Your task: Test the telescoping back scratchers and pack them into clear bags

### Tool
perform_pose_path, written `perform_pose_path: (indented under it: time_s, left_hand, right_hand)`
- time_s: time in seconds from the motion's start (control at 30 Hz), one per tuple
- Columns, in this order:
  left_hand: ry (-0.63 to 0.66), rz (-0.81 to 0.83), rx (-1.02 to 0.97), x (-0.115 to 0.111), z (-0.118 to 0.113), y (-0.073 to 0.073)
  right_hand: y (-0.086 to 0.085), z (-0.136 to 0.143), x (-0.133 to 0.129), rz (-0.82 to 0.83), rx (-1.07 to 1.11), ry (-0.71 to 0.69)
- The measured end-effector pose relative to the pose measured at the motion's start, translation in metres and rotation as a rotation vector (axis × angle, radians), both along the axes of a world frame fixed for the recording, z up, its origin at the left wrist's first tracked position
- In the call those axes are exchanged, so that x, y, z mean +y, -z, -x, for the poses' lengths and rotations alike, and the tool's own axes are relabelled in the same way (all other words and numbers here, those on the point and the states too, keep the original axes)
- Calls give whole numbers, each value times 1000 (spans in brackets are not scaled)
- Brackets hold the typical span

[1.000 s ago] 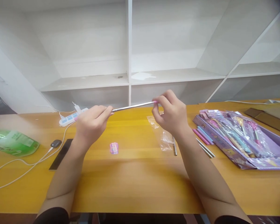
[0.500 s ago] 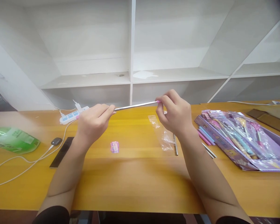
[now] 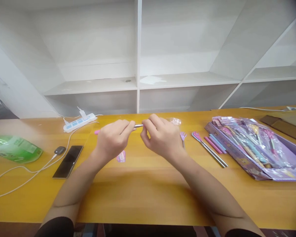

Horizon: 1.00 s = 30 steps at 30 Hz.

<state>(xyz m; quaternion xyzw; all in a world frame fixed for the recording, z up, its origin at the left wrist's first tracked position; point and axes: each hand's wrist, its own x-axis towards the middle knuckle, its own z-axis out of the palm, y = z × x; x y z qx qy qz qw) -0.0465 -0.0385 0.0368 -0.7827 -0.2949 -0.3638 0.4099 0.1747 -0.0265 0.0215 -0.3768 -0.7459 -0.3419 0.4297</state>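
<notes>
Between my two hands is a telescopic back scratcher, with only a short length of its silver rod showing. My left hand is closed around it, and a pink end sticks out past the left side of the fist. The fingers of my right hand pinch its other end, which they hide. On the desk beyond my right wrist lie a back scratcher with a purple claw and a pair with pink and blue claws. Below the left fingers is a small pink printed card, partly covered.
Pink and blue tubes lie beside a purple box of wrapped items at right. Clear plastic wrapping is behind my right hand. At left are a phone, a power strip, a white cable and a green bottle.
My hands have come close together and lower, and the rod showing between them has shortened from long to a small piece. The claws on the desk are now uncovered.
</notes>
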Motion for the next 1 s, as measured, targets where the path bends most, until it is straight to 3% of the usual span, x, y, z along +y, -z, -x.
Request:
perform_pose_path:
  time_s: [0.17, 0.53, 0.83, 1.0]
  left_hand:
    - [49, 23, -7, 5, -5, 6]
    - [-21, 26, 32, 10, -1, 6]
    - [-99, 35, 63, 9, -1, 8]
    - [-89, 61, 73, 9, -1, 7]
  right_hand:
    - [3, 8, -4, 13, 2, -1]
    - [2, 2, 2, 167, -18, -34]
    - [-2, -6, 4, 390, -140, 25]
    - [-1, -17, 9, 406, -220, -46]
